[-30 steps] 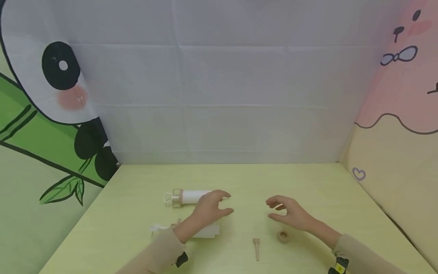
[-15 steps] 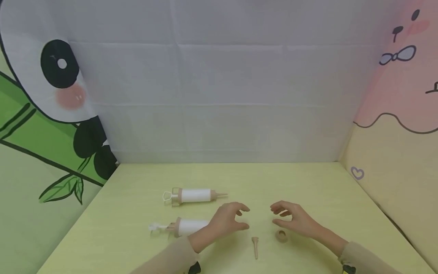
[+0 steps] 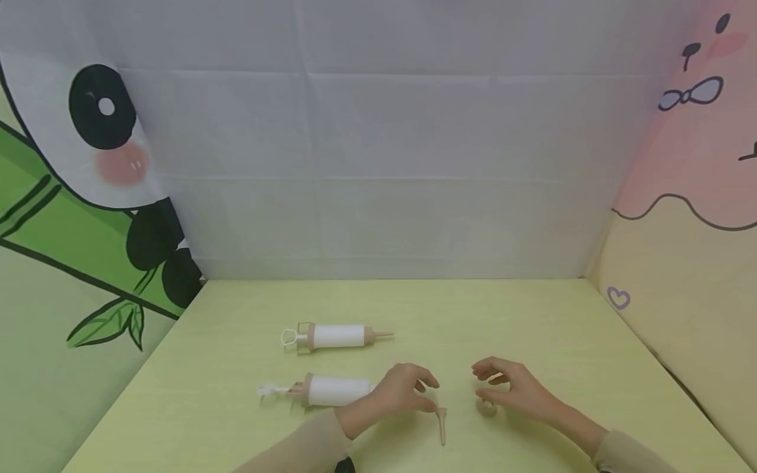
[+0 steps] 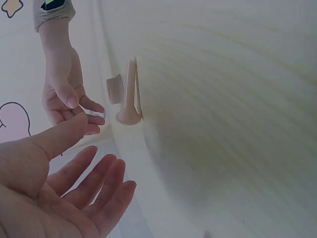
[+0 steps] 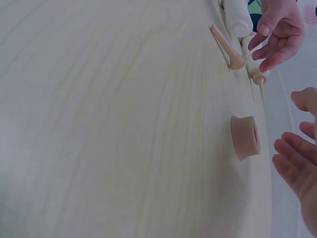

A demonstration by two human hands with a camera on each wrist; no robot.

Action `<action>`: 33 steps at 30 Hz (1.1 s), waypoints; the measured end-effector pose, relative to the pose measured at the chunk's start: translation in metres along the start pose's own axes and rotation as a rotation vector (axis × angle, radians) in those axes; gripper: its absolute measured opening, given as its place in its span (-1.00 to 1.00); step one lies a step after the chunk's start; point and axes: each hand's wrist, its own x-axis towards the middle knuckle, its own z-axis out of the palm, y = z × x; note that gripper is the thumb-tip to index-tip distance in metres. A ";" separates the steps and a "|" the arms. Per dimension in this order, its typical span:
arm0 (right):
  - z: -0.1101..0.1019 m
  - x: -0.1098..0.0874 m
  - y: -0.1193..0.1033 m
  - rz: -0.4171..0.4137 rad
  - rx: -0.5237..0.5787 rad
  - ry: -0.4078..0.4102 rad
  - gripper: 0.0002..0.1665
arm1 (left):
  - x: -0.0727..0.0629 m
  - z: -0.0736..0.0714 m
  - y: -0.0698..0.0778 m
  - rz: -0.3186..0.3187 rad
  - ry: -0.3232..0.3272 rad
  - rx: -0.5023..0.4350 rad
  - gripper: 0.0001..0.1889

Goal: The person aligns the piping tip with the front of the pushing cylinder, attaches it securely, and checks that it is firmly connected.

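My left hand [image 3: 402, 391], fingers loosely bent with nothing in them, hovers by the wide end of a tan tapered nozzle [image 3: 442, 427] on the table. In the left wrist view this nozzle [image 4: 130, 94] lies beyond the fingertips. My right hand [image 3: 514, 392] is relaxed and holds nothing; its thumb overlaps a tan ring-shaped cap [image 3: 487, 410] in the head view. The right wrist view shows the cap [image 5: 244, 139] apart from the fingers. Left of both hands lies a white-barrelled syringe-like tube [image 3: 337, 391] with a plunger, its front end hidden behind my left hand.
A second white-barrelled tube [image 3: 339, 336] lies farther back, with a tan nozzle on its right end and a looped plunger handle on its left. The pale yellow tabletop [image 3: 532, 315] ends at a white cloth backdrop [image 3: 402, 223]. Printed cartoon cloths hang at both sides.
My left hand has moved right and nearer me, from over the tubes to beside the loose nozzle, uncovering the far tube. My right hand has come slightly nearer me, over the cap.
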 end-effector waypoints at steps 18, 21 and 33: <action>0.001 -0.010 0.012 -0.009 -0.028 0.037 -0.60 | 0.006 0.021 -0.011 -0.002 -0.086 -0.146 -0.80; 0.001 -0.011 0.011 -0.009 -0.028 0.045 -0.60 | 0.007 0.023 -0.014 0.034 -0.083 -0.148 -0.83; 0.003 -0.013 0.012 0.006 -0.017 0.031 -0.62 | 0.008 0.025 -0.017 -0.022 -0.060 -0.198 -0.91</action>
